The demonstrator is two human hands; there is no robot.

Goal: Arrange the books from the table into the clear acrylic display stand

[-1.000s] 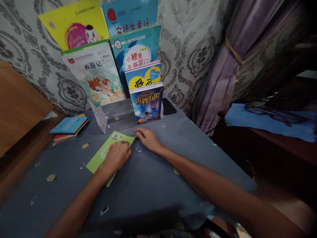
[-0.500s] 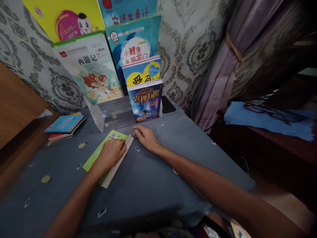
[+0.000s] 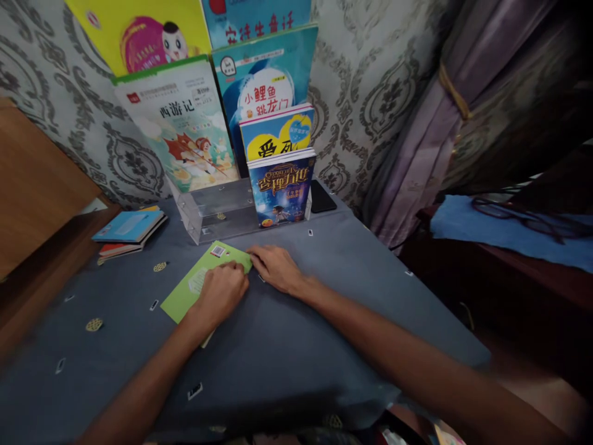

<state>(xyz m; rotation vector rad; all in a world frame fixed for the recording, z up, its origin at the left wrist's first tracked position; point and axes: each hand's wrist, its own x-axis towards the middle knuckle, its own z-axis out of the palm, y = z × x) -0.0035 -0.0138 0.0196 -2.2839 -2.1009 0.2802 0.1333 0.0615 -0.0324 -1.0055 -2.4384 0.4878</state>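
A green book (image 3: 189,287) lies at an angle on the blue cloth, its back cover with a barcode facing up. My left hand (image 3: 225,290) is on the book's right side, its fingers curled around that edge. At the book's upper right corner is my right hand (image 3: 277,269), its fingers bent together and pinching the corner. The left hand hides much of the lower right edge. Just behind, a clear acrylic stand (image 3: 220,232) holds upright books, among them a dark blue one (image 3: 282,191) at the front and a white-covered one (image 3: 183,130).
A small stack of books (image 3: 130,227) lies at the left beside a wooden panel (image 3: 41,191). Behind the stand's right end lies a black phone (image 3: 322,198). Glasses (image 3: 523,216) rest on a blue cloth (image 3: 463,219) at the right, past the table's edge. Patterned wallpaper (image 3: 365,93) rises behind.
The book's white page edges, plainly visible before, are now mostly covered by the green cover and my left hand. My right hand has moved down against the corner. The view has shifted slightly.
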